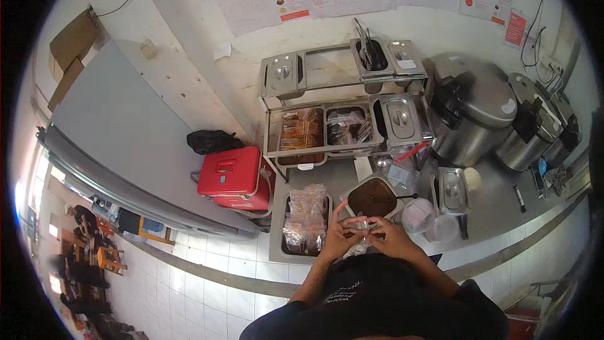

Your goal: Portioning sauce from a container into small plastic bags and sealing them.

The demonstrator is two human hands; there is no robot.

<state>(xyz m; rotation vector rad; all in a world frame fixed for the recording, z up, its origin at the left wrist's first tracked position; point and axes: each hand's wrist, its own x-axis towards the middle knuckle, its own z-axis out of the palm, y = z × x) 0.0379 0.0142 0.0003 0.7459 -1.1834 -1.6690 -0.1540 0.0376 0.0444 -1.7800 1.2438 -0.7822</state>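
A small clear plastic bag (363, 225) is pinched between the fingertips of my left hand (340, 237) and my right hand (390, 238), close in front of my body. Just beyond my fingers stands a square container of dark brown sauce (372, 197). A black-handled utensil (407, 196) leans over its right rim. To the left of my left hand, a metal tray (286, 244) holds many zip bags (306, 212) with reddish contents. Right of the sauce is a translucent plastic tub (418, 215), near my right hand. What the bag holds is too small to tell.
A steel rack (322, 155) with food pans and packed sachets stands behind the counter (495, 200). Large steel cookers (476, 118) are at right, with a lidded pan (453, 191) before them. A red cooler box (231, 177) sits at left. People (85, 219) are far left.
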